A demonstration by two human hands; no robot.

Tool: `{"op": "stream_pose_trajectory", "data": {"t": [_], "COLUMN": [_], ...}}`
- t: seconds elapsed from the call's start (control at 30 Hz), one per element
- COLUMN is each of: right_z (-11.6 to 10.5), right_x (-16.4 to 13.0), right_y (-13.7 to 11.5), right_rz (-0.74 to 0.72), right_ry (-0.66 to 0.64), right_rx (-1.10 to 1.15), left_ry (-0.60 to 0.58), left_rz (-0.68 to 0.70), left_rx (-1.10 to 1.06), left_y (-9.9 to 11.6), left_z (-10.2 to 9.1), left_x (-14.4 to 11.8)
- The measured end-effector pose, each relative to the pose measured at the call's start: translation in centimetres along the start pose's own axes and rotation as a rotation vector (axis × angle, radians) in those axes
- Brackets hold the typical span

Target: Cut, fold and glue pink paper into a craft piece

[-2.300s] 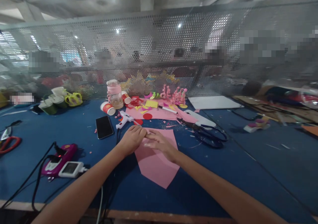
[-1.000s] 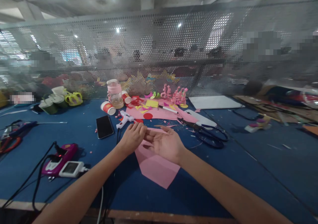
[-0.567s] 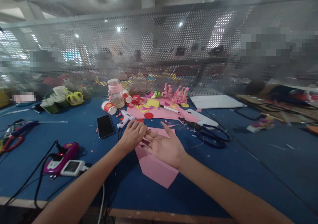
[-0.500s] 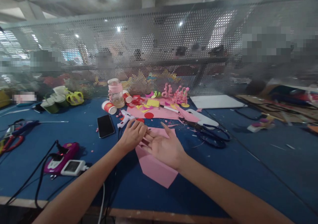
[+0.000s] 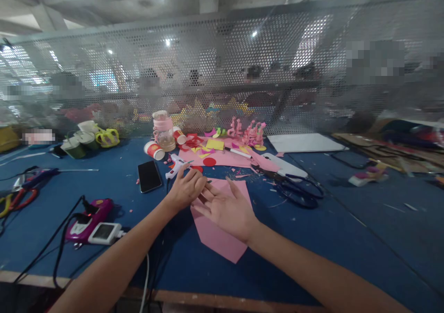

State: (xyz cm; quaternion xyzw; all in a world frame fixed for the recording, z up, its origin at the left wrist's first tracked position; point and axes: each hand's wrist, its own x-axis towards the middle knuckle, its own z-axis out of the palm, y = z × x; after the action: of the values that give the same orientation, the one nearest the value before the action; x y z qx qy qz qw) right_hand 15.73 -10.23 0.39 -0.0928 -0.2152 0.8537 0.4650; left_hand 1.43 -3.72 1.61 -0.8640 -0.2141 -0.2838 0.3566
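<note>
My right hand (image 5: 231, 211) is turned palm up with its fingers stretched and spread, above a folded sheet of pink paper (image 5: 220, 242). My left hand (image 5: 187, 189) is closed, its bent fingers at the fingertips of my right hand; what lies between them, if anything, is too small to make out. Just beyond my left hand lies a white glue gun (image 5: 176, 165). Blue-handled scissors (image 5: 300, 190) rest to the right of the paper, apart from both hands.
A phone (image 5: 149, 176) and a purple power strip (image 5: 88, 222) with cables lie to the left. Paper cups (image 5: 154, 150), a pink-topped jar (image 5: 164, 134), paper scraps and pink paper figures (image 5: 253, 132) stand at the back, before a perforated metal screen (image 5: 215, 49).
The view has shifted slightly. Both hands stay together over the pink paper, with only small finger movement.
</note>
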Motion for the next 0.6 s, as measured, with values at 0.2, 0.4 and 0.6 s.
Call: {"op": "stream_pose_trajectory", "data": {"t": [0.2, 0.4, 0.6], "right_z": [0.5, 1.6, 1.6], "right_x": [-0.1, -0.1, 0.0], "right_y": [-0.7, -1.5, -1.4], "right_rz": [0.053, 0.043, 0.034], "right_ry": [0.012, -0.015, -0.043], "right_rx": [-0.031, -0.185, -0.219], "left_ry": [-0.046, -0.037, -0.028], "left_rz": [-0.022, -0.085, -0.091], "left_rx": [-0.054, -0.132, -0.162], "left_y": [0.0, 0.1, 0.2], "left_z": [0.1, 0.3, 0.6], "left_x": [-0.3, -0.4, -0.7]}}
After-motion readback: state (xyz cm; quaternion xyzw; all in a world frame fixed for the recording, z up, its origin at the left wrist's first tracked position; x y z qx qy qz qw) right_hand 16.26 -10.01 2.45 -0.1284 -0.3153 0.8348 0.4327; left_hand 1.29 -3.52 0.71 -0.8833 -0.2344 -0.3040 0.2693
